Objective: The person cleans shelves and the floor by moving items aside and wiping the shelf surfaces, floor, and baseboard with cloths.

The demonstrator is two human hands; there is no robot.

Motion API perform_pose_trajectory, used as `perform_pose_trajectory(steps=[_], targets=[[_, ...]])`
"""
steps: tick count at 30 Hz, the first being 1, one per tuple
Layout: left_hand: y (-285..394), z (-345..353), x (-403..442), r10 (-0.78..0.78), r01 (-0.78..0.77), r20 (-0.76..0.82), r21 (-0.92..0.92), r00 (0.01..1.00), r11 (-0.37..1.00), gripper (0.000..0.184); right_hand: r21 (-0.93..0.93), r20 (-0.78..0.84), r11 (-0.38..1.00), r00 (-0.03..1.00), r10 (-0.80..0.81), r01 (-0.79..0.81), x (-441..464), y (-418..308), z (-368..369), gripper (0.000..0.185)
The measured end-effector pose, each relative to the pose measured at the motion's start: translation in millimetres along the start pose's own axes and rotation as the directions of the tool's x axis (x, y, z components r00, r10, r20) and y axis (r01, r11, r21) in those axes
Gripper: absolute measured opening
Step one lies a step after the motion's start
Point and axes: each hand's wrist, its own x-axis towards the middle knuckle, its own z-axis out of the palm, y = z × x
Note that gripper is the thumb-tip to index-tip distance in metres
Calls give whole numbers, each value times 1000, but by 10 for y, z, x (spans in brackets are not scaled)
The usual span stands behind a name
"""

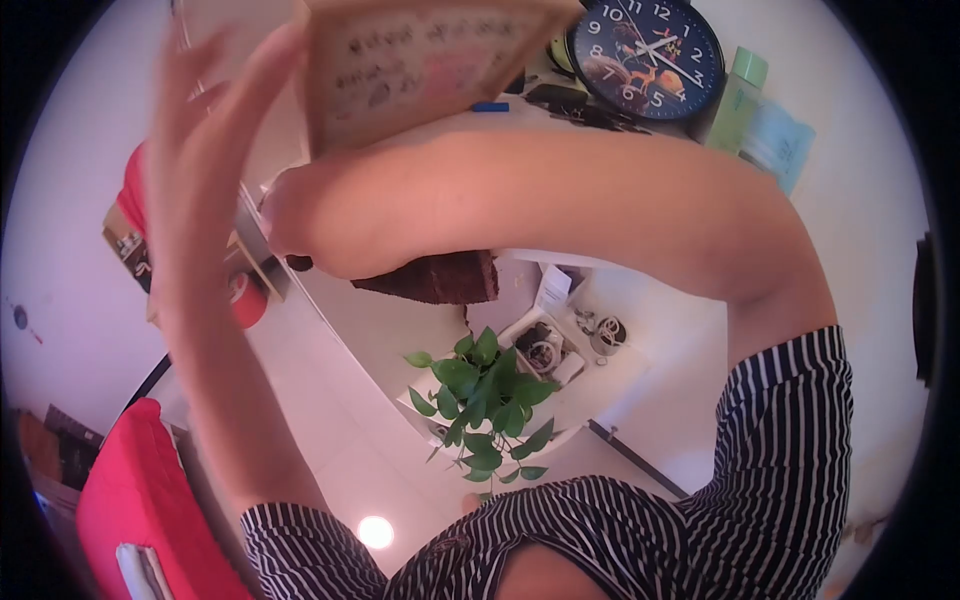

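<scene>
The left hand (200,135), blurred, is raised with its fingers spread wide beside a wood-framed white board (420,70) with writing; whether they touch is unclear. The right forearm crosses in front, and the right hand (298,222) bends down at the wrist, its fingers mostly hidden, so their grip cannot be told. A dark brown, rough-textured wedge-shaped item (440,279) shows just below the forearm, above a green leafy plant (480,390).

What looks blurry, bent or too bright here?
In the head view, the edges bow and darken, as through a very wide lens; the raised left hand is smeared, probably by motion; the plant is crisper; a round glare spot shines on the floor.
</scene>
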Motion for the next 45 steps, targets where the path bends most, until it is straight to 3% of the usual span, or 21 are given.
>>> perform_pose_trajectory(steps=[1, 2, 4, 8, 10, 11, 12, 13, 14, 15, 17, 21, 23, 24, 26, 27, 28, 31, 33, 36, 45], targets=[[82, 99, 176, -69, 81, 190, -59, 979, 995, 40, 73, -15, 997, 1000, 6, -5, -13, 12, 3, 25], [-82, 222, 272, 15, 10, 192, -130, 981, 991, 31, 142, -29, 990, 999, 13, -9, -25, -1, 3, 27], [36, 320, 161, -31, -40, 374, 182, 927, 983, 34, 160, 11, 986, 999, 51, -52, -104, -61, -89, 27], [140, 325, 132, -67, 40, 474, 67, 878, 997, 31, 251, 52, 966, 997, 50, -62, -193, -67, -124, 31], [70, 381, 209, 391, -430, 553, -65, 736, 900, 38, 256, 59, 965, 997, 49, -63, -192, -58, -151, 32], [86, 397, 273, 425, -454, 601, -113, 677, 884, 47, 200, 106, 974, 990, 89, -109, -194, -89, -174, 32], [110, 411, 307, 427, -459, 601, -111, 676, 881, 47, 141, 152, 979, 980, 129, -150, -200, -118, -198, 33], [141, 428, 331, 425, -530, 673, -58, 605, 846, 45, 137, 148, 980, 981, 126, -147, -242, -135, -218, 33], [178, 437, 345, 409, -599, 741, -11, 533, 801, 44, 235, 123, 949, 975, 186, -211, -319, -156, -253, 32], [232, 447, 356, 407, -601, 741, -5, 535, 799, 44, 333, 105, 905, 964, 246, -267, -358, -163, -275, 31], [320, 474, 363, 307, -581, 828, 29, 470, 813, 36, 309, 92, 921, 971, 219, -237, -354, -155, -279, 30], [256, 486, 300, 314, -592, 791, 75, 525, 802, 24, 212, 65, 966, 988, 137, -148, -359, -135, -263, 28], [232, 433, 246, 132, -374, 686, 218, 716, 901, 17, 215, 88, 971, 992, 92, -109, -348, -98, -241, 26], [207, 393, 234, 128, -373, 689, 218, 713, 902, 17, 211, 110, 975, 993, 47, -70, -347, -93, -224, 24], [154, 272, 250, -67, -81, 502, 267, 863, 960, 19, 175, 90, 984, 996, 21, -37, -511, -95, -175, 22], [98, 209, 266, -144, 38, 496, 218, 856, 975, 24, 130, 75, 992, 997, -7, -3, -638, -93, -156, 20], [27, 164, 273, -144, 38, 496, 218, 856, 975, 24, 130, 75, 992, 997, -7, -3, -765, -82, -137, 20], [-174, 21, 301, -339, 345, 400, 58, 852, 937, 38, 105, -131, 979, 979, -158, 172, -1203, -28, -95, 20], [-241, -59, 326, -381, 404, 386, 23, 840, 914, 39, 68, -261, 955, 929, -261, 287, -1462, 0, -86, 20], [-336, -79, 369, -447, 491, 388, -14, 806, 871, 43, 174, -281, 948, 936, -212, 267, -1784, 6, -145, 19], [-329, 213, 405, -441, 487, 385, -25, 811, 873, 43, 229, -181, 957, 974, -135, 176, -2183, 3, -232, 22]])
